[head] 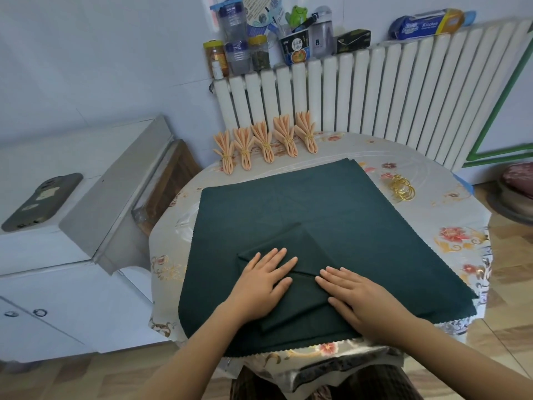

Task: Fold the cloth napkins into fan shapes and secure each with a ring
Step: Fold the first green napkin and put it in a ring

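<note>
Left hand (264, 280) and right hand (356, 295) flat, fingers straight, pressing the folded dark green cloth napkin (291, 284) at near edge. Soft, limp, light; probably pinch at creases.

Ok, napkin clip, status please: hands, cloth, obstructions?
Left hand and right hand flat, pressing folded green napkin. Five peach fans ringed. Gold rings lie apart. Nothing blocking.

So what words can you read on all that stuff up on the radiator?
"Kitchen": on the blue and yellow roll pack lying on the radiator.
Noodle cup: printed characters, too blurred to read.
Jars, bottle and black box: labels too small to read.
</note>
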Tool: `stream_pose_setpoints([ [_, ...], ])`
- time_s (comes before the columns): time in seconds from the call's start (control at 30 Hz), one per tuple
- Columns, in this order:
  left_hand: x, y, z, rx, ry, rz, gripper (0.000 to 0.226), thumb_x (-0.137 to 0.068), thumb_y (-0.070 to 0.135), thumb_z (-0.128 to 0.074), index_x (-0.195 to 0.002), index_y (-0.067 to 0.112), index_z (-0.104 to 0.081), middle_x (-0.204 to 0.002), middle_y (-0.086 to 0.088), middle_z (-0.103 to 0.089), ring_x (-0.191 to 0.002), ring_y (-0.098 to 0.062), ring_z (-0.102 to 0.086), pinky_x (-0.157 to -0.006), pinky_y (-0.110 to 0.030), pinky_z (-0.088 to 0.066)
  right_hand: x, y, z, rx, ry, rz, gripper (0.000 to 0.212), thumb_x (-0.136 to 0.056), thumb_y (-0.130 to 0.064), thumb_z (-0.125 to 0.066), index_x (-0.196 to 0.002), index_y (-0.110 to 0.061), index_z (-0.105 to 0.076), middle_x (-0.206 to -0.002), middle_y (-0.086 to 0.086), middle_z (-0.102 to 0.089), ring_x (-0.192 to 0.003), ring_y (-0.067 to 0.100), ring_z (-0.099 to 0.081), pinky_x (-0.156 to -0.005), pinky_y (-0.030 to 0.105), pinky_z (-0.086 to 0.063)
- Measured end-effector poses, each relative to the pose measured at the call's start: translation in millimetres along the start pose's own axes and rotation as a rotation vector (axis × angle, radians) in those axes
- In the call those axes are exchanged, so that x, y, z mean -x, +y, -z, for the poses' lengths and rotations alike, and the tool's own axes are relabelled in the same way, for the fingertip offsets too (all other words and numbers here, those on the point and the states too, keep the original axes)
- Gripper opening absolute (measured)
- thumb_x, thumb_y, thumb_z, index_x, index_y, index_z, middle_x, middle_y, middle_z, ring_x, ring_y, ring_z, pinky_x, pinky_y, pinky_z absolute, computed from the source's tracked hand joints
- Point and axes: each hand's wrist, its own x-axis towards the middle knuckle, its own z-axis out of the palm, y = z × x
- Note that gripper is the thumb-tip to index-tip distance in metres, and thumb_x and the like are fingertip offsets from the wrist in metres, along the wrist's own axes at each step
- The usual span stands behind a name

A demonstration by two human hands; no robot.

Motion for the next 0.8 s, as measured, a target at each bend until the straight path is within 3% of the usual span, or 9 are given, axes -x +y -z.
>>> stream_pose_setpoints([
  [0.2,1.8,-18.3,-2.0,0.002,-0.019,-0.006,0.048,-0.103,0.042,-0.021,-0.149,0.04,-0.007,-0.158,0.014,0.004,-0.145,-0.004,0.01,-0.116,-0.025,0.012,0.6,1.0,4.1,0.011,0.009,0.052,0.049,-0.102,-0.044,-0.013,-0.132,-0.038,-0.05,-0.131,-0.007,-0.057,-0.122,0.009,-0.052,-0.104,0.029,-0.035],
  [0.27,2.8,-19.0,-3.8,0.045,0.039,-0.018,0.05,-0.099,0.05,-0.02,-0.148,0.039,-0.019,-0.158,0.012,-0.009,-0.146,-0.009,-0.002,-0.119,-0.029,0.004,-0.3,0.7,5.0,-0.006,0.047,0.074,0.049,-0.102,-0.042,-0.015,-0.124,-0.039,-0.057,-0.127,-0.005,-0.061,-0.118,0.012,-0.056,-0.102,0.029,-0.038],
  [0.33,4.7,-19.2,-6.4,0.135,0.17,-0.026,0.06,-0.091,0.056,-0.02,-0.142,0.032,-0.041,-0.149,0.006,-0.035,-0.139,-0.014,-0.025,-0.118,-0.036,-0.016,-1.2,1.9,6.6,-0.018,0.079,0.095,0.042,-0.1,-0.034,-0.025,-0.114,-0.035,-0.065,-0.121,-0.002,-0.065,-0.111,0.015,-0.061,-0.099,0.029,-0.041],
  [0.4,6.4,-19.5,-9.4,0.223,0.284,-0.022,0.054,-0.091,0.051,-0.031,-0.131,0.026,-0.056,-0.133,0.005,-0.05,-0.127,-0.014,-0.04,-0.111,-0.036,-0.028,-2.9,2.8,9.8,-0.031,0.084,0.102,0.035,-0.092,-0.028,-0.037,-0.108,-0.031,-0.069,-0.116,-0.001,-0.067,-0.105,0.017,-0.065,-0.093,0.029,-0.047],
  [0.5,6.9,-18.0,-9.0,0.321,0.335,0.001,0.034,-0.092,0.033,-0.054,-0.125,0.027,-0.059,-0.125,0.008,-0.054,-0.122,-0.011,-0.043,-0.109,-0.031,-0.028,-5.5,0.9,14.0,-0.044,0.065,0.087,0.035,-0.089,-0.029,-0.04,-0.104,-0.027,-0.071,-0.112,-0.002,-0.069,-0.1,0.015,-0.067,-0.084,0.027,-0.053],
  [0.6,5.7,-14.5,-5.3,0.42,0.364,0.034,0.022,-0.087,0.021,-0.064,-0.109,0.027,-0.061,-0.114,0.014,-0.056,-0.113,-0.008,-0.046,-0.106,-0.031,-0.032,-7.1,-3.1,15.6,-0.026,0.043,0.102,0.034,-0.087,-0.034,-0.042,-0.1,-0.025,-0.072,-0.11,0.0,-0.07,-0.097,0.016,-0.068,-0.079,0.027,-0.055],
  [0.67,5.3,-14.9,-3.4,0.435,0.35,0.033,0.012,-0.085,0.019,-0.065,-0.093,0.027,-0.06,-0.109,0.014,-0.055,-0.111,-0.009,-0.047,-0.105,-0.036,-0.034,-9.7,-4.7,18.7,0.01,0.024,0.124,0.035,-0.085,-0.044,-0.043,-0.096,-0.028,-0.072,-0.108,-0.002,-0.07,-0.095,0.013,-0.068,-0.076,0.025,-0.055],
  [0.8,7.3,-21.5,12.9,0.424,0.106,0.013,0.009,-0.09,0.026,-0.062,-0.085,0.033,-0.058,-0.123,0.016,-0.045,-0.123,-0.007,-0.037,-0.11,-0.034,-0.028,-15.5,-6.6,19.9,0.082,0.059,0.169,0.029,-0.084,-0.044,-0.043,-0.084,-0.028,-0.066,-0.099,-0.003,-0.072,-0.089,0.013,-0.07,-0.062,0.023,-0.057],
])
